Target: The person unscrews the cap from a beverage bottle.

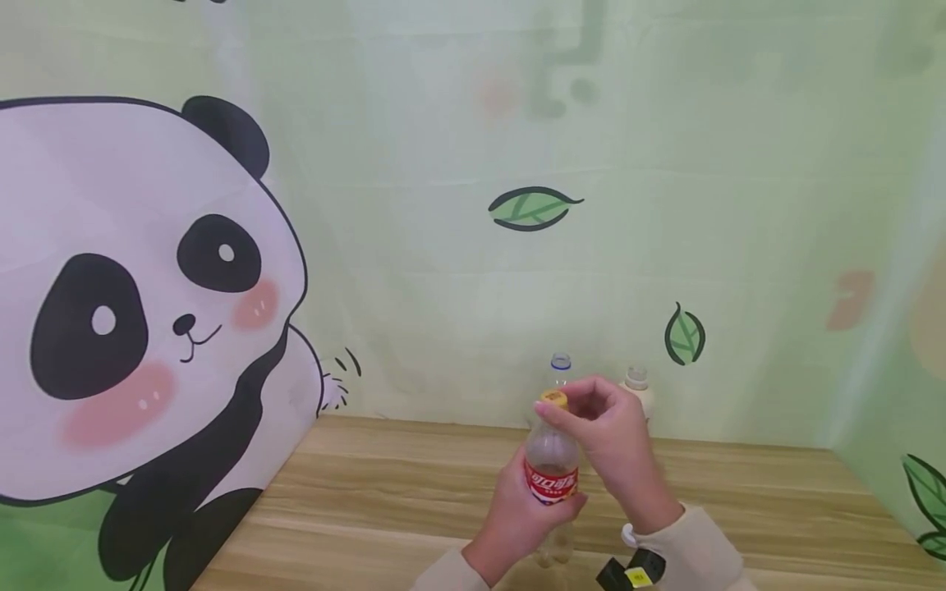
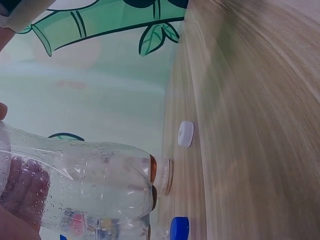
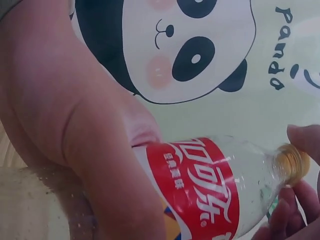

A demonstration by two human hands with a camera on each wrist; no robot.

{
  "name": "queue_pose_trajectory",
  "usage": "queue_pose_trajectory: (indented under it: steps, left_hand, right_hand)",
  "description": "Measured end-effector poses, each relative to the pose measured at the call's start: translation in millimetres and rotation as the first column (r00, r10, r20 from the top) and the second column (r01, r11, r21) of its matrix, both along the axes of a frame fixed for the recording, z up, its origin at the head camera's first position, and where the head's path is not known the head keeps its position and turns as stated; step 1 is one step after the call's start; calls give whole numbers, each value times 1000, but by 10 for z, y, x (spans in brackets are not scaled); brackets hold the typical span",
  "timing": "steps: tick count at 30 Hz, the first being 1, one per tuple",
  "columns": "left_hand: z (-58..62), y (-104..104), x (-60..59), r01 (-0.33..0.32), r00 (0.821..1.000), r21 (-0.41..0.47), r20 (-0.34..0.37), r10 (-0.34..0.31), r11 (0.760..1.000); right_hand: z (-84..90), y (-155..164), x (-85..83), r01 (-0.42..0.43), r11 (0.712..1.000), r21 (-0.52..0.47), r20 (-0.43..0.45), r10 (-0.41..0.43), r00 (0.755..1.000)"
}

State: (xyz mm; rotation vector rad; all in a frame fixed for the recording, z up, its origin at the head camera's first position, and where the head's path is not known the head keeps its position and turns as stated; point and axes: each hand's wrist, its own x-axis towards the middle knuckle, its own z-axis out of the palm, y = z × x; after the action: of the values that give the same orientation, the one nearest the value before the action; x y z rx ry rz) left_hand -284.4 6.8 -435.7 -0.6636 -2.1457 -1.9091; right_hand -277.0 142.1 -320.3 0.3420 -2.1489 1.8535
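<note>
A clear plastic cola bottle (image 1: pixel 552 449) with a red label stands upright in my left hand (image 1: pixel 517 513), whose fingers and thumb wrap round it at the label. My right hand (image 1: pixel 613 435) pinches the yellow cap (image 1: pixel 554 398) at the top of the neck between thumb and fingers. The right wrist view shows the cap (image 3: pixel 296 164) sitting on the bottle mouth. Droplets cling inside the bottle (image 2: pixel 100 175), and a little dark liquid lies at its base in the left wrist view.
Behind the hands stand a clear bottle (image 1: pixel 561 362) with a blue neck ring and a cream bottle (image 1: pixel 637 379), both uncapped. A white cap (image 2: pixel 185 134) and a blue cap (image 2: pixel 179 228) lie on the wooden table (image 1: pixel 384 492). A panda-printed backdrop (image 1: pixel 414 271) rises behind the table.
</note>
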Motion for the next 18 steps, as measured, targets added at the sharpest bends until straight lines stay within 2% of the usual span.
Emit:
queue_pose_trajectory:
  steps: [4,8,13,18]
  left_hand:
    - [-12,-4,0,-5,1000,0,-8,5,1000]
    - [-10,8,3,1,1000,14,-28,0,1000]
    - [11,21,7,16,999,34,-47,-14,999]
    - [22,11,-4,28,999,17,-31,-27,999]
  right_hand:
    - [-3,-61,47,80,997,-6,-14,-81,997]
    - [-9,-114,78,114,993,-20,-50,-115,992]
    - [-19,-132,75,124,991,-51,-96,-129,987]
    - [-9,-128,73,113,991,-66,-100,-120,988]
